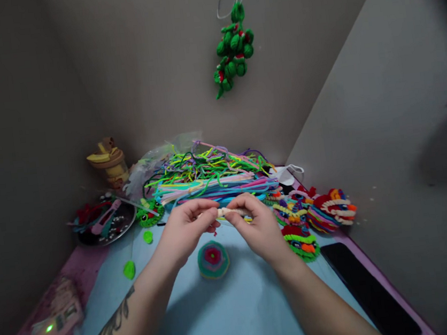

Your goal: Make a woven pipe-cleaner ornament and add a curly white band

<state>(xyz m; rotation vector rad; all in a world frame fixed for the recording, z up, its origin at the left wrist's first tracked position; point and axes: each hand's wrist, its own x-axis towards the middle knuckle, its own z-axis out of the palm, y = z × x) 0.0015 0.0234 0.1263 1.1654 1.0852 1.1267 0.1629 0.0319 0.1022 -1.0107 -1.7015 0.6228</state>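
Note:
In the middle, my left hand (188, 228) and my right hand (256, 225) meet above the blue table cover. Between their pinched fingertips is a short cream pipe cleaner (222, 211), mostly covered by the fingers; its exact shape cannot be made out. Just below the hands lies a round coiled pipe-cleaner piece (213, 260), red at its centre with purple and teal rings. Behind the fingers stretches a bundle of straight pipe cleaners (209, 188) in pink, blue and purple.
Tangled green and purple pipe cleaners (207, 164) are heaped at the back. Colourful finished pieces (329, 212) and a black phone (368, 288) sit right. A metal bowl (129, 226), green bits (129, 269) and a pink glue gun (63, 320) are left. Green ornaments (234, 48) hang above.

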